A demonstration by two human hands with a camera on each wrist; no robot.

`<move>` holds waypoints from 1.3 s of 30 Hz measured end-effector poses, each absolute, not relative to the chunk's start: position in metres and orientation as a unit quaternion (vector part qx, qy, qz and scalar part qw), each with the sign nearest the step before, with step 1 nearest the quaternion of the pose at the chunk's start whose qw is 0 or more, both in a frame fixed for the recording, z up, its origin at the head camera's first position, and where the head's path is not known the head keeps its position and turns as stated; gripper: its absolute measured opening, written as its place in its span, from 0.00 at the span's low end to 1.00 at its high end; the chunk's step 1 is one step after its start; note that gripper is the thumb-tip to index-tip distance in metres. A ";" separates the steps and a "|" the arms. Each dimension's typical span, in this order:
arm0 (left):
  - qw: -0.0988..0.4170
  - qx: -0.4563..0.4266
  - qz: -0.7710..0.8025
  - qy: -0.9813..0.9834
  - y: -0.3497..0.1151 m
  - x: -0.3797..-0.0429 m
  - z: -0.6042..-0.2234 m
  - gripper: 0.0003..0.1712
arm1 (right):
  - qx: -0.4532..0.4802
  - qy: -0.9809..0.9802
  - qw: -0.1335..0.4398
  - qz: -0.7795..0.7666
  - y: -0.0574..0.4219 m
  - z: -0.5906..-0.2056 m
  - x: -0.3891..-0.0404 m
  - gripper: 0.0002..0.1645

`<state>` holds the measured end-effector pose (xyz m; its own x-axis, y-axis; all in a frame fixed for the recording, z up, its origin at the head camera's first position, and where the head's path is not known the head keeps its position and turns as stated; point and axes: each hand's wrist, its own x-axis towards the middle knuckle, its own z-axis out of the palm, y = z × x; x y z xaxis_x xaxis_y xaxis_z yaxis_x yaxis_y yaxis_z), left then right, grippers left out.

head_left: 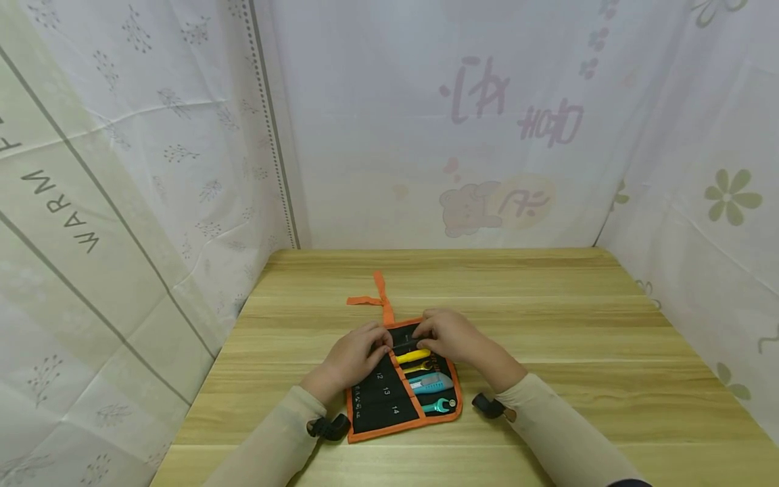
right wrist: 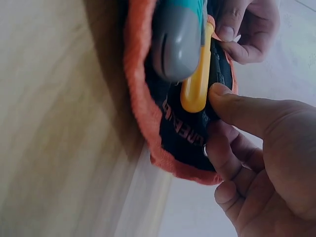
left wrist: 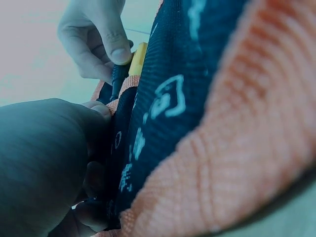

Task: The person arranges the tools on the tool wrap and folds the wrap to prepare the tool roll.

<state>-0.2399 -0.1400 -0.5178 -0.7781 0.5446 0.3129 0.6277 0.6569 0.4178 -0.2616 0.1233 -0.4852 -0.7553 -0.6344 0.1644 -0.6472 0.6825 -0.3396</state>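
A black tool pouch point(head_left: 372, 412) with orange edging lies spread on the table. My left hand point(head_left: 355, 355) pinches the orange-trimmed pocket edge at the pouch's upper part. With thumb and fingers, my right hand point(head_left: 453, 336) pinches a slim black ribbed tool point(left wrist: 117, 81), its lower end inside a pocket; its kind is hidden. Beside it sits a yellow handle point(right wrist: 196, 84). Lower in the row of pockets are a yellowish open-end wrench point(head_left: 420, 368), a teal and grey utility knife point(head_left: 431, 383) and a teal open-end wrench point(head_left: 439, 406).
Orange tie straps point(head_left: 382, 291) extend from the pouch's far edge across the wooden table point(head_left: 535, 297). Printed curtains point(head_left: 389, 135) enclose the table at the back and both sides. A black wrist device point(head_left: 328, 427) is on the left sleeve, another point(head_left: 489, 406) on the right.
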 end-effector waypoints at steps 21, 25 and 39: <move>0.094 -0.332 -0.253 -0.904 -0.139 -0.239 -0.517 0.04 | 0.343 -0.912 -0.022 0.221 0.106 -0.486 -0.264 0.05; 0.092 -0.332 -0.256 -0.903 -0.139 -0.239 -0.518 0.04 | 0.345 -0.912 -0.021 0.222 0.105 -0.487 -0.264 0.05; 0.081 -0.325 -0.270 -0.903 -0.140 -0.238 -0.519 0.04 | 0.349 -0.913 -0.031 0.210 0.112 -0.489 -0.262 0.10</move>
<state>-0.2384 -0.1404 -0.5189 -0.7754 0.5432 0.3219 0.6308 0.6427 0.4348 -0.2619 0.1115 -0.4893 -0.7541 -0.6506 0.0898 -0.6245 0.6679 -0.4049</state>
